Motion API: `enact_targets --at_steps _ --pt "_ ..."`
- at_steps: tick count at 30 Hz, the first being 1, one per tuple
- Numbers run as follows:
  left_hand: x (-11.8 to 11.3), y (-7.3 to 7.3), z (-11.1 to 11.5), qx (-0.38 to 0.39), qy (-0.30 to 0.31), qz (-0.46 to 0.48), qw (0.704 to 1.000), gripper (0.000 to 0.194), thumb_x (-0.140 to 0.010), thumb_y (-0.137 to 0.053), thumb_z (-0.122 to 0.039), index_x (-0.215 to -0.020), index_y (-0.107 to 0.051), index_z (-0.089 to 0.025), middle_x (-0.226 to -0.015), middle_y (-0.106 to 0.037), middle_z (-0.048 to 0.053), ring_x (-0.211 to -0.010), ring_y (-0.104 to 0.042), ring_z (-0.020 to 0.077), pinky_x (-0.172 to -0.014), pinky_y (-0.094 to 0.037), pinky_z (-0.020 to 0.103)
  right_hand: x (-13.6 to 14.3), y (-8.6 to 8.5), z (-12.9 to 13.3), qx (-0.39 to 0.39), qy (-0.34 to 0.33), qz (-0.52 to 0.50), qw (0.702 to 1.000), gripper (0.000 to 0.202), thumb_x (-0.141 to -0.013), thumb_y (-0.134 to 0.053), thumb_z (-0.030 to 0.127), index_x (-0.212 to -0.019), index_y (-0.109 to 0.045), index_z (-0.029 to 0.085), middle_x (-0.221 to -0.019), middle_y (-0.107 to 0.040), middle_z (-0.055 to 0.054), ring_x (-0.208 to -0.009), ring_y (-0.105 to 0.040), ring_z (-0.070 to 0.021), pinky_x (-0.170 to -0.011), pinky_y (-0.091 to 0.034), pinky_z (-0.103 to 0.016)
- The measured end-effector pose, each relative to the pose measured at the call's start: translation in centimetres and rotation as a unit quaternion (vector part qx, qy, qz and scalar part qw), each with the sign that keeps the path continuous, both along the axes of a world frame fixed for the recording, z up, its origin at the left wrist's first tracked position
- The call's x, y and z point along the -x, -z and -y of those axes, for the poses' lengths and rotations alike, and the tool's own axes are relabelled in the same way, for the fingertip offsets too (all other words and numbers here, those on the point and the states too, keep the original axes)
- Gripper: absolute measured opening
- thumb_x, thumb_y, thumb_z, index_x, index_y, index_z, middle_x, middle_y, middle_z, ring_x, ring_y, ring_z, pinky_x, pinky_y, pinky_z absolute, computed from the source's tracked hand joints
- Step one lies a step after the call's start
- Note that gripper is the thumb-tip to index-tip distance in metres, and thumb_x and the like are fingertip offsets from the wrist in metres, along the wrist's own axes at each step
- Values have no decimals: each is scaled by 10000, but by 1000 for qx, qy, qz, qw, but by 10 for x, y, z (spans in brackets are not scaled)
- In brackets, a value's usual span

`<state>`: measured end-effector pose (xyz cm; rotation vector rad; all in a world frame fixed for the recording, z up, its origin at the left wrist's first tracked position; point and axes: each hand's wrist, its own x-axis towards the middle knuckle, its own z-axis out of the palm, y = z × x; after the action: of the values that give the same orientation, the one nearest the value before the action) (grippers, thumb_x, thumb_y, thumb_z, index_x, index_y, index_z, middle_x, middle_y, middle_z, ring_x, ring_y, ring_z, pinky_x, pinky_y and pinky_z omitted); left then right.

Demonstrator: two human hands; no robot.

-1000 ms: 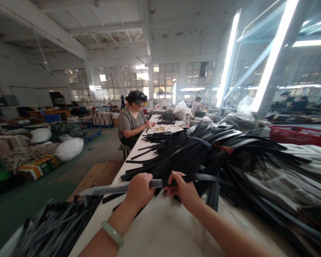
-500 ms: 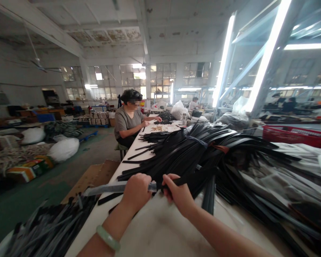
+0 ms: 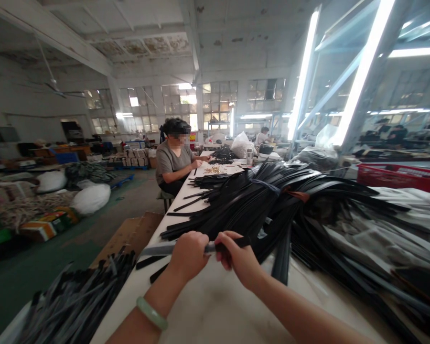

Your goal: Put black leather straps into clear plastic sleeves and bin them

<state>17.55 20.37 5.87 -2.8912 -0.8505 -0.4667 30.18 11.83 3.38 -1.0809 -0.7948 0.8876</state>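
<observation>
Over the near part of the table, my left hand is closed in a fist around a translucent plastic sleeve, which sticks out to the left. Close beside it, my right hand pinches a black strap between thumb and fingers. A short length of the strap shows past the right hand. Sleeve and strap meet in the small gap between the hands; my fingers partly hide the join. Just beyond lies a large pile of black straps, bound with a dark tie.
Sleeved straps are heaped low at the left, beside the white table. Cardboard lies on the floor. A co-worker sits along the table's left side. A red crate and white cloth are at right.
Less black strap shows beyond my right hand than before, and the sleeve sticks out less far to the left. Both hands stay close together. The view has shifted slightly.
</observation>
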Motion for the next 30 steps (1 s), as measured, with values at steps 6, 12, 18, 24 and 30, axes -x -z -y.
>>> enact_targets --at_steps 6,12,18,24,30 --pt "9 -6 -6 -18 -51 23 998 200 -834 -433 -241 -706 -579 -192 -784 -656 72 -810 -608 230 -684 -397 313 -13 2 -6 -7 42 19 999 429 -742 -598 589 -781 -547 166 -450 -545 43 -311 -393 -56 -313 -226 -156" --pt "3 3 -4 -3 -37 0 999 284 -870 -401 -326 -737 -606 -182 -783 -664 89 -785 -619 249 -662 -403 322 -3 2 -2 44 -38 119 991 489 -657 -700 554 -897 -671 130 -616 -651 -19 -468 -577 -119 -403 -428 -203" --pt "23 -17 0 105 67 48 991 238 -781 -558 -413 -848 -618 -192 -870 -665 48 -846 -597 215 -705 -406 273 -13 -7 3 16 -61 98 993 467 -588 -780 499 -837 -714 110 -596 -670 -45 -519 -608 -148 -528 -506 -261" --pt "72 -39 -29 242 -22 40 969 253 -816 -485 -375 -832 -647 -181 -828 -668 31 -777 -593 186 -673 -390 250 -49 -10 1 -56 20 195 979 403 -647 -743 483 -818 -700 120 -615 -670 -51 -521 -621 -164 -524 -515 -275" --pt "153 -49 -18 133 -119 87 980 333 -857 -378 -404 -724 -614 -209 -787 -668 21 -795 -594 193 -710 -380 255 -52 17 -12 -49 0 203 978 432 -680 -681 519 -889 -649 141 -657 -652 -33 -537 -643 -175 -504 -532 -289"
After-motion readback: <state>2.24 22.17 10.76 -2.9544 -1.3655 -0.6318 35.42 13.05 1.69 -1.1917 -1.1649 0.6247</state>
